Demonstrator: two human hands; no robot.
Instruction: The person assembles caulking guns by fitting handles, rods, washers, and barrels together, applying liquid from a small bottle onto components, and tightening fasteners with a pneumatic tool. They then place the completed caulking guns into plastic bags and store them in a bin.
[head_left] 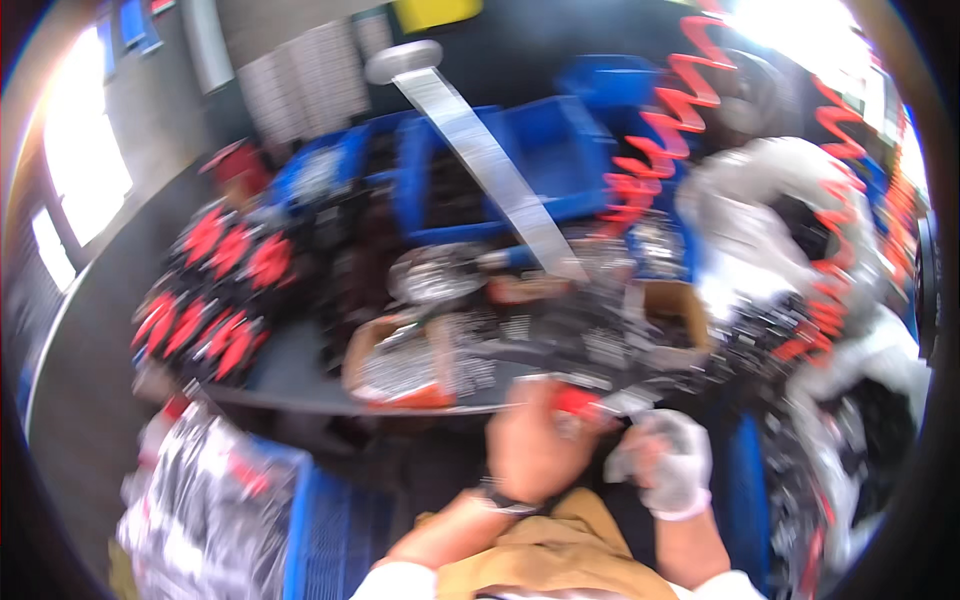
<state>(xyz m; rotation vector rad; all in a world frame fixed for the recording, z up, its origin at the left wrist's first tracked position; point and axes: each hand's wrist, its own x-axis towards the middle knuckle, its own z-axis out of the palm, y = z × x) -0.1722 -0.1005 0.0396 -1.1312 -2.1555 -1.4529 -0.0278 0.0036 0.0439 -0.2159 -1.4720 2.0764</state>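
Note:
Bare and wearing a dark wristband, my left hand [532, 445] is closed on a red-and-black part [576, 401] at the table's front edge. The part's exact kind is lost in motion blur. Close by on the right, my right hand [672, 462] wears a thin white glove. Its fingers are curled together beside the part, and whatever they hold cannot be made out. Just beyond the hands lie dark pieces on the table, and an open carton of small metal pieces [400, 365] stands to their left.
Blue bins [560, 150] line the table's back. A flat lamp arm [490, 170] slants across the middle. Red coiled hoses [685, 100] hang at right. Red-and-black parts [205, 300] are stacked at left. Plastic-wrapped goods [215, 500] sit lower left; a small carton [697, 340] stands right.

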